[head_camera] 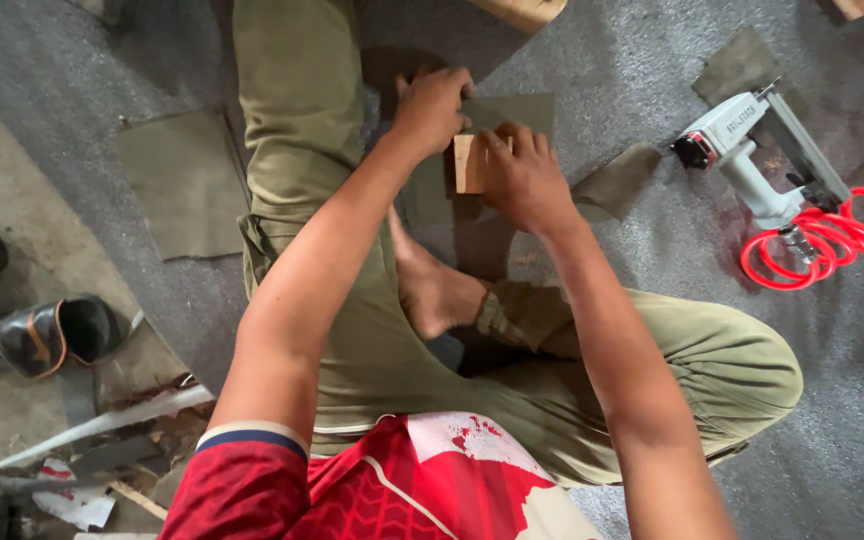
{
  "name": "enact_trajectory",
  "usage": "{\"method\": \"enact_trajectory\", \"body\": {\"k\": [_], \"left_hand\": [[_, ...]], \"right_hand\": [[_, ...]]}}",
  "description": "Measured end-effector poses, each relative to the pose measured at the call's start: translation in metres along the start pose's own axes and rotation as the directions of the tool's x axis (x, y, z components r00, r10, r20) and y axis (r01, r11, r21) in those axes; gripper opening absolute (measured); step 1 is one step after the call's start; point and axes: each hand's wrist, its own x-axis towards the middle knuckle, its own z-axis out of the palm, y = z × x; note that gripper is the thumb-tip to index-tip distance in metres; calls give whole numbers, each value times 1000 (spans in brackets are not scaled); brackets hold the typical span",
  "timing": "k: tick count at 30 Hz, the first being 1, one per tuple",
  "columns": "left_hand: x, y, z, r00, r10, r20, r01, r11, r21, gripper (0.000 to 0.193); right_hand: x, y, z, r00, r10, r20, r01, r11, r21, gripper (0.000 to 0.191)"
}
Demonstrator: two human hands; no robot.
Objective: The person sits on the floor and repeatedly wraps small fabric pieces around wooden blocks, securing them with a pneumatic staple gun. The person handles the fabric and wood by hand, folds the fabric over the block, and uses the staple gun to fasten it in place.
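Note:
I sit on a grey carpet, one leg stretched out and the other folded. A small pale wooden block [468,163] lies on the carpet in front of me, with an olive-green fabric piece [522,110] laid over and behind it. My left hand [432,105] presses the fabric down at the block's far left corner. My right hand [524,175] rests on the block's right side, fingers curled over it and the cloth.
A white pneumatic staple gun [752,160] with a coiled red air hose [817,240] lies to the right. Olive fabric pieces [184,180] [617,182] [737,65] lie around. Black sandals [47,335] and scraps sit at the left. Wooden pieces [524,10] lie at the top edge.

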Motion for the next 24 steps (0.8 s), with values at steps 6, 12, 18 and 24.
{"method": "enact_trajectory", "body": {"k": [6, 12, 18, 24], "left_hand": [[0, 3, -1, 991, 104, -86, -100, 994, 48, 28], [-5, 4, 4, 974, 193, -116, -186, 980, 70, 18], [-14, 8, 13, 946, 289, -144, -275, 955, 110, 44], [-20, 12, 11, 961, 269, -61, -261, 959, 111, 19]], "right_hand": [[-1, -5, -1, 1000, 16, 8, -16, 999, -36, 87], [-4, 3, 11, 998, 58, -18, -58, 998, 3, 85], [-7, 11, 5, 996, 20, -82, -15, 998, 66, 65], [-12, -4, -10, 991, 99, -94, -100, 995, -7, 71]]}}
